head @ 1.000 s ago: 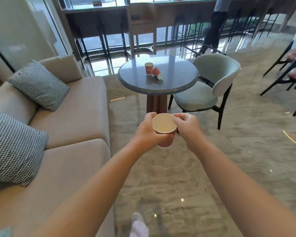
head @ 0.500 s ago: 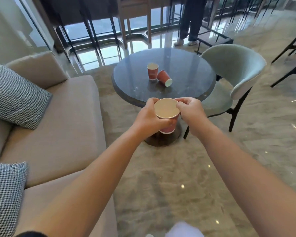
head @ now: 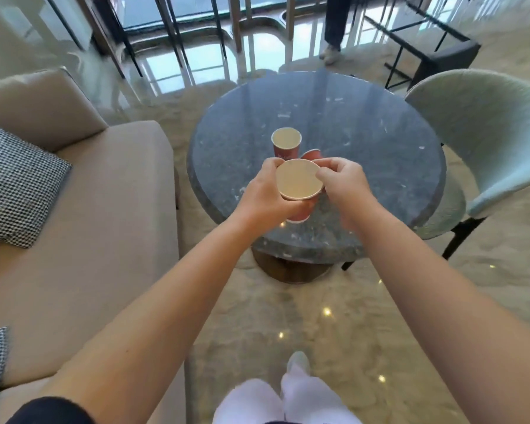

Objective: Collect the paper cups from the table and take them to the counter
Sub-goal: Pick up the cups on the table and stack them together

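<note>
I hold a red paper cup (head: 299, 182), cream inside, over the near part of a round dark stone table (head: 380, 142). My left hand (head: 266, 194) grips its side from the left. My right hand (head: 344, 182) pinches its rim from the right. A second red cup (head: 286, 142) stands upright on the table just beyond my hands. A third red cup (head: 312, 154) lies on its side right behind the held cup, mostly hidden.
A beige sofa (head: 83, 215) with checked cushions (head: 16, 185) runs along the left. A pale green chair (head: 487, 133) stands right of the table. A person's legs (head: 334, 26) are at the far side near bar stools. The floor is glossy marble.
I have walked up to the table; it now fills the middle of the view. My hands keep the same hold on the cup, which now hangs over the tabletop.
</note>
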`<action>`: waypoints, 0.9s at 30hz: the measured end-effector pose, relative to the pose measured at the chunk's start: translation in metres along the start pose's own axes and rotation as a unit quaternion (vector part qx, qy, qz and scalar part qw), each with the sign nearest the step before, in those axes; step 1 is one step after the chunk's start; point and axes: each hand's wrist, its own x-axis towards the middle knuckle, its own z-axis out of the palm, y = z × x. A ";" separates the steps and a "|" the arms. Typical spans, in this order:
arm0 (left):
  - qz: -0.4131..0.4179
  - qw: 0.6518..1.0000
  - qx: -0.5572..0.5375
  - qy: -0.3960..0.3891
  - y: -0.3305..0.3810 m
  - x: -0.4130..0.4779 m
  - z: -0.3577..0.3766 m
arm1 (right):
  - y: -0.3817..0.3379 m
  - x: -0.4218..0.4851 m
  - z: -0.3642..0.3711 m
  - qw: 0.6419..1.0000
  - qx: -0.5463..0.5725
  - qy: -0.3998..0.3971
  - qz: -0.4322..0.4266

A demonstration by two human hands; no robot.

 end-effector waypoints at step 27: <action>-0.003 0.985 0.133 -0.108 -0.047 0.241 -0.008 | 0.001 0.237 0.040 0.994 -0.080 0.043 0.066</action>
